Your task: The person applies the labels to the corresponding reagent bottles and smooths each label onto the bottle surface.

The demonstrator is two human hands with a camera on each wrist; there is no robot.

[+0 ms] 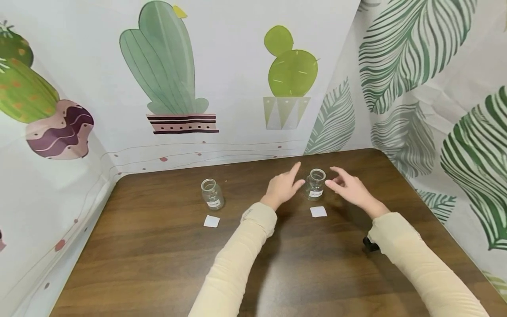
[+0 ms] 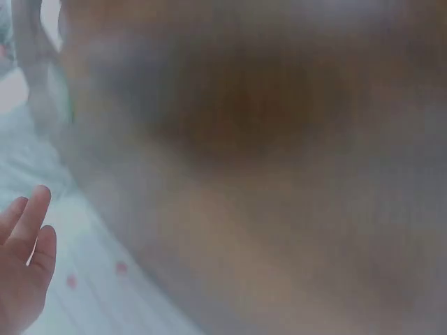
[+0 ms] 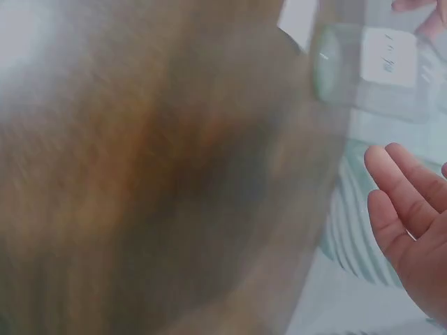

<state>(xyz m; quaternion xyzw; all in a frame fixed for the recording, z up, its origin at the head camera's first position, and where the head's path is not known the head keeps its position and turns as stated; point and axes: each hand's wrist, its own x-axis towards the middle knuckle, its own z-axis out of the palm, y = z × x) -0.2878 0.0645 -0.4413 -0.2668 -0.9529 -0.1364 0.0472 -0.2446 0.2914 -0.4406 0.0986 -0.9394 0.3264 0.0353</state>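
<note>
Two clear glass jars with white labels stand upright on the wooden table in the head view. My hands flank the right jar (image 1: pixel 316 185). On its left side my left hand (image 1: pixel 282 187) has its index finger stretched away and its thumb tip close to the glass. My right hand (image 1: pixel 351 188) is on the other side, fingers loosely bent, thumb near the jar. Neither hand holds anything. In the right wrist view, the labelled jar (image 3: pixel 342 70) appears beside my spread right fingers (image 3: pixel 391 188). The left jar (image 1: pixel 212 194) stands apart from both hands.
A small white paper piece (image 1: pixel 318 211) lies in front of the right jar, and another paper piece (image 1: pixel 211 221) in front of the left one. The table (image 1: pixel 158 264) meets a cactus-printed cloth (image 1: pixel 237 66) at its back edge.
</note>
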